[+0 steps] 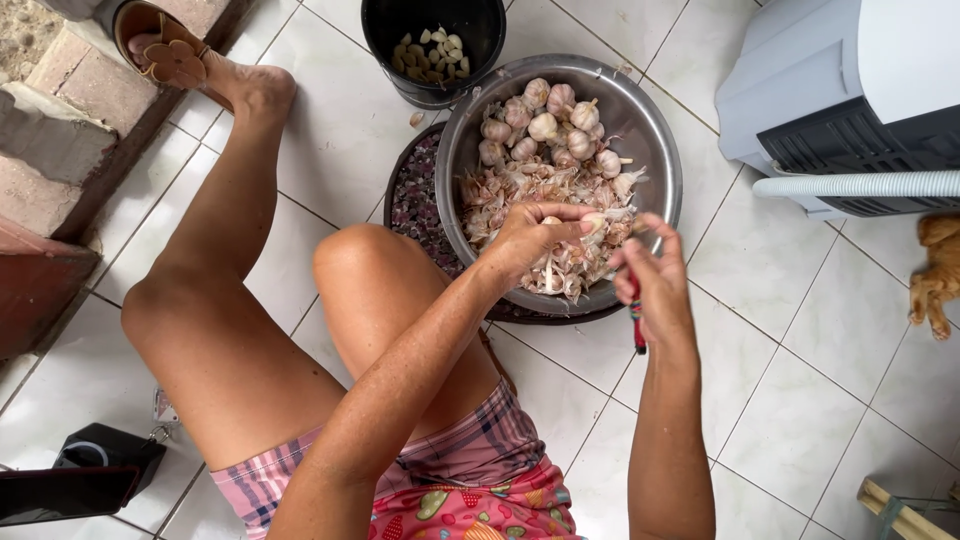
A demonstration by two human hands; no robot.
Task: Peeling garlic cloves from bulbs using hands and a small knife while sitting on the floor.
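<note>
— One garlic clove [592, 224], pinched in left hand [528, 240] fingers over the steel bowl [655, 150]'s near rim.
— Right hand [655, 285]?
— Closed round a red-handled knife [637, 318], just beside.
— Around?
— Whole bulbs [545, 125] at far rim, skins below; black bucket [435, 50] of cloves beyond; knee [365, 260] crowds the bowl's left.

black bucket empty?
No, the black bucket on the tiles above the metal bowl holds a small pile of pale peeled garlic cloves at its bottom.
</note>
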